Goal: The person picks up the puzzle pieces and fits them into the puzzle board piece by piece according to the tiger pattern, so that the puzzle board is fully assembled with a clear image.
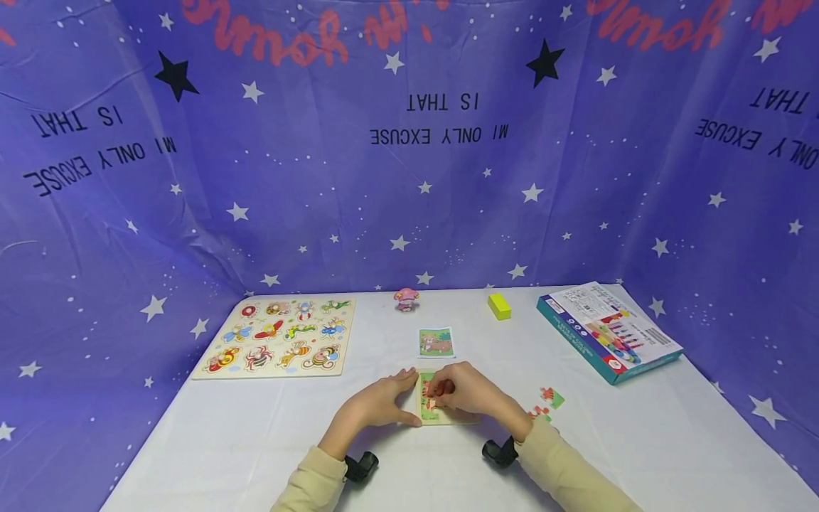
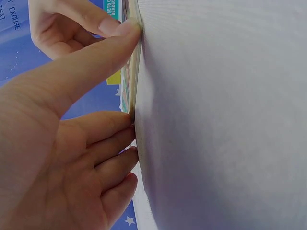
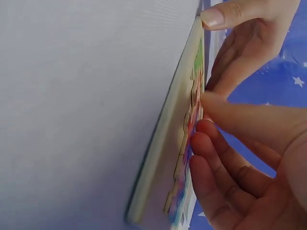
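A small wooden puzzle board (image 1: 461, 419) with a green and orange picture lies flat on the white table. My left hand (image 1: 382, 400) spans its left side, thumb at the near corner and fingertips at the far one. Over the picture, my right hand (image 1: 470, 390) has its thumb and curled fingers close together, pinching at a puzzle piece (image 1: 431, 404); the fingers hide most of it. In the right wrist view a row of fitted pieces (image 3: 184, 143) runs along the board, under the fingertips. Loose puzzle pieces (image 1: 549, 400) lie right of the right forearm.
A picture card (image 1: 436, 343) lies behind the board. A peg puzzle with insects (image 1: 275, 338) is at the left. Farther back stand a pink figurine (image 1: 406, 299) and a yellow block (image 1: 499, 306). A flat toy box (image 1: 608, 331) sits at the right. Purple starry cloth (image 1: 409, 178) hangs around.
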Available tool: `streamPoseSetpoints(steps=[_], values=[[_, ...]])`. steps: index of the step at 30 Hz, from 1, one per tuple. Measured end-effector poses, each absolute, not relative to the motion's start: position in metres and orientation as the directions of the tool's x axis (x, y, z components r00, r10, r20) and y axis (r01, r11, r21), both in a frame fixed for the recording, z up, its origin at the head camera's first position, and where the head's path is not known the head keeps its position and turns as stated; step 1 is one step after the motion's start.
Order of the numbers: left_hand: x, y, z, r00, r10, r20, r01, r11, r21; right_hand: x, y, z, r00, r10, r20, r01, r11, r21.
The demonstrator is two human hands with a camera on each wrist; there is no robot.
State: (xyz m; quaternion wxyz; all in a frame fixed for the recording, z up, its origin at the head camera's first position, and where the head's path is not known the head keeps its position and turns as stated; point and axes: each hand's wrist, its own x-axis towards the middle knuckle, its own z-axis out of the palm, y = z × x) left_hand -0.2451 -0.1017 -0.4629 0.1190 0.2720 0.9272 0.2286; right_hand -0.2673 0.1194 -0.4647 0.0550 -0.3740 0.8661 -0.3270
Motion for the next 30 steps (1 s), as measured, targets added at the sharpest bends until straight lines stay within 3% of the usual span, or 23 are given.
streamPoseSetpoints(steps=[17,30], values=[[-0.245,-0.103,-0.464,-0.820,0.565,-0.089,0.458,0.743,0.488,-0.260,0.124,-0.468,-0.703,-0.693,0.161,-0.629,0.500,-0.596],[-0.244,-0.102,-0.462,-0.819,0.566,-0.091,0.453,0.736,0.502,-0.254,0.168,-0.449,-0.715,-0.665,0.218,-0.619,0.456,-0.640]])
